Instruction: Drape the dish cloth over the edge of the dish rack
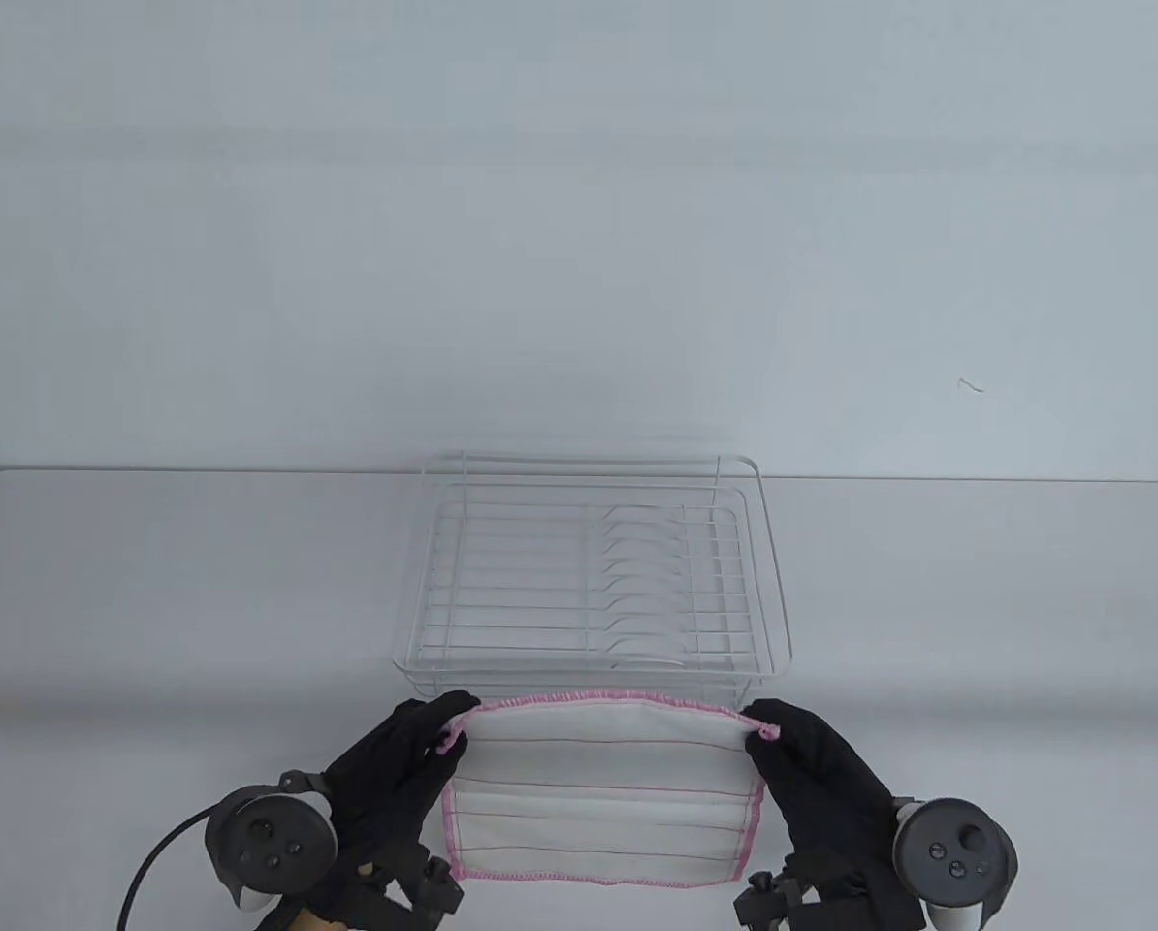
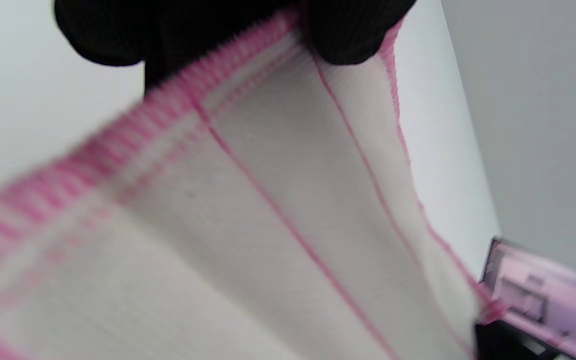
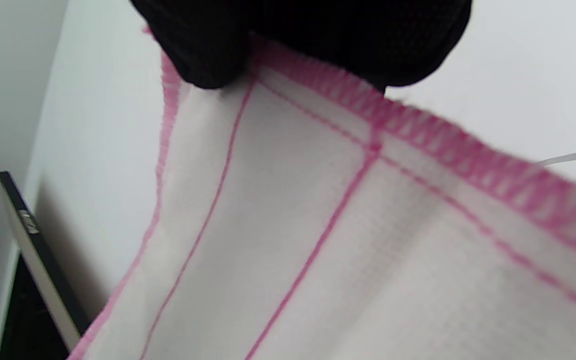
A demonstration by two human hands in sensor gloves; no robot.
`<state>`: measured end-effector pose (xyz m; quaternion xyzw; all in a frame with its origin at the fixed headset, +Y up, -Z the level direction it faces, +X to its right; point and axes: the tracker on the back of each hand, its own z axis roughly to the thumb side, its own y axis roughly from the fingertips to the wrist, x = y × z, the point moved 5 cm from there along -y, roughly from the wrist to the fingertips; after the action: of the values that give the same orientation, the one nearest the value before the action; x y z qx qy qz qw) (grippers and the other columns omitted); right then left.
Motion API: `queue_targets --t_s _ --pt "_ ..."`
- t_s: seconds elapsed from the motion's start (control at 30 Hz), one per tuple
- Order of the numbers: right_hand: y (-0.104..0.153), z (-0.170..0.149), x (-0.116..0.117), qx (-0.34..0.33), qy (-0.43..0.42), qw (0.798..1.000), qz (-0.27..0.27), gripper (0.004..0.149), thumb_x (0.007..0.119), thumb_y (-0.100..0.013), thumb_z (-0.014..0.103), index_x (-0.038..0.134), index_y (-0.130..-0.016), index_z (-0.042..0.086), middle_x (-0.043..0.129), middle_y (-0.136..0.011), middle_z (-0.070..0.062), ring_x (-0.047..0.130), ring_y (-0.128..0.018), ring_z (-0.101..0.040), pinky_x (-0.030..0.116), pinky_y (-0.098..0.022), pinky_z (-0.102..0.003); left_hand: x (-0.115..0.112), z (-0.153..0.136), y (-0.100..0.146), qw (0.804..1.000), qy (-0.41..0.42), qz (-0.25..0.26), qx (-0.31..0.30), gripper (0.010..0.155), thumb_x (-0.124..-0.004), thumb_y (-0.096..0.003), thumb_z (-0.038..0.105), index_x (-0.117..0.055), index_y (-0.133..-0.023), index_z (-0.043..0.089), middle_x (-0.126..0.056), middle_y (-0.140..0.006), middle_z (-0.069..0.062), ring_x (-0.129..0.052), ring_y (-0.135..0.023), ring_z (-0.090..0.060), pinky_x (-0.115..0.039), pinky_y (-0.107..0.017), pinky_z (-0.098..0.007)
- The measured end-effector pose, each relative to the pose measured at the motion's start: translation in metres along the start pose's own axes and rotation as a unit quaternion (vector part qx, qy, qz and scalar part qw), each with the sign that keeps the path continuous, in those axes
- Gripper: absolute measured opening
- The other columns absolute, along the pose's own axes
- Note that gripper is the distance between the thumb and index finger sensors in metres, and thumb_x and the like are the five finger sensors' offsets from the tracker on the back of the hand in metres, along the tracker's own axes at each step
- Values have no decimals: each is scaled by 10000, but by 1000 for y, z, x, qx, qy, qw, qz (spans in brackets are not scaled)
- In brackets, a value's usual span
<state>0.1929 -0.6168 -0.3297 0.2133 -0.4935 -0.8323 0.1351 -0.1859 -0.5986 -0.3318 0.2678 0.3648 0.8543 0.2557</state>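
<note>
The dish cloth (image 1: 603, 776) is up off the counter (image 1: 152, 601), held stretched between both hands just in front of the dish rack (image 1: 594, 572). White w/ pink stitched hem and thin pink stripes. Left hand (image 1: 395, 766) pinches the top left corner, right hand (image 1: 812, 766) pinches the top right corner; both wrist views show gloved fingertips clamped right on the pink hem, thumb on one side, fingers behind.

Holding by the two top corners makes sense: it keeps the upper hem taut and roughly level, so the cloth hangs as a flat sheet, not a bunch. The lower part sags w/ a couple of soft folds across it, and the bottom hem looks to be near or on the counter; can't tell which.

The top hem runs about parallel to the rack's near rail and sits just short of it, approx centred on the rack's width. Prob deliberate: lined up like that, the cloth only needs carrying fwd over the wire and lowering so part falls inside, part outside.

Rack itself is bare wire, nothing in it. Cloth isn't touching it yet, as far as I can see.
</note>
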Motion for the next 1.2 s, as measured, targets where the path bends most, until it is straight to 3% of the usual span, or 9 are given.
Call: queue_targets --t_s 0.1,0.2,0.33,0.6,0.8,0.93,1.07,1.1,1.2 --pt "-25 -5 8 36 71 997 7 355 716 -603 362 728 -918 198 879 -805 -41 932 -607 -173 761 -509 -376 -10 -9 -28 992 -116 -53 12 392 -684 -586 344 -802 -874 106 -978 -676 -122 -993 -591 -321 -732 -576 -602" --pt "-56 -11 19 74 133 988 30 361 718 -603 369 741 -910 181 893 -766 -47 937 -557 -175 767 -473 -368 -25 -26 -57 978 -174 -102 47 389 -681 -584 367 -822 -837 107 -978 -657 -110 -990 -579 -320 -728 -575 -604" --pt "-98 -24 37 118 225 965 61 360 721 -600 377 763 -891 170 909 -732 -52 943 -516 -179 773 -444 -363 -53 -56 -92 959 -219 -155 93 387 -686 -583 365 -835 -822 101 -981 -656 -125 -984 -584 -344 -710 -580 -620" --pt "-156 -83 73 218 283 928 103 366 724 -600 380 773 -890 161 920 -723 -62 948 -506 -188 773 -437 -366 -108 -116 -131 926 -253 -210 188 395 -688 -581 365 -843 -832 103 -987 -687 -150 -975 -622 -379 -674 -604 -639" --pt "-165 -122 103 259 337 893 148 371 732 -599 374 791 -886 147 937 -717 -95 960 -499 -228 773 -434 -386 -147 -145 -136 895 -290 -264 212 399 -694 -576 364 -859 -824 98 -1004 -672 -170 -988 -605 -404 -664 -620 -626" --pt "-161 -138 114 269 339 886 168 393 733 -601 362 792 -900 114 941 -734 -151 968 -520 -292 770 -437 -448 -161 -153 -132 883 -299 -288 220 420 -685 -580 353 -848 -854 81 -1000 -699 -210 -976 -619 -452 -656 -634 -612" --pt "-154 -135 113 241 323 901 158 560 674 -617 390 563 -1066 73 752 -987 -231 850 -815 -465 674 -566 -627 -157 -157 -127 893 -275 -275 228 553 -657 -594 353 -637 -1046 36 -782 -985 -284 -764 -891 -520 -525 -682 -665" --pt "-151 -130 110 233 312 909 148 598 644 -626 403 487 -1096 68 671 -1045 -228 793 -879 -484 658 -660 -500 -150 -156 -126 903 -260 -253 229 612 -645 -599 361 -532 -1087 10 -664 -1051 -297 -629 -972 -507 -441 -680 -712" --pt "-146 -115 98 219 287 924 124 654 599 -637 417 344 -1128 67 459 -1141 -220 585 -1039 -408 470 -735 -594 -128 -148 -126 922 -239 -203 226 671 -616 -611 366 -402 -1112 -26 -502 -1105 -330 -400 -1021 -589 -319 -654 -762"
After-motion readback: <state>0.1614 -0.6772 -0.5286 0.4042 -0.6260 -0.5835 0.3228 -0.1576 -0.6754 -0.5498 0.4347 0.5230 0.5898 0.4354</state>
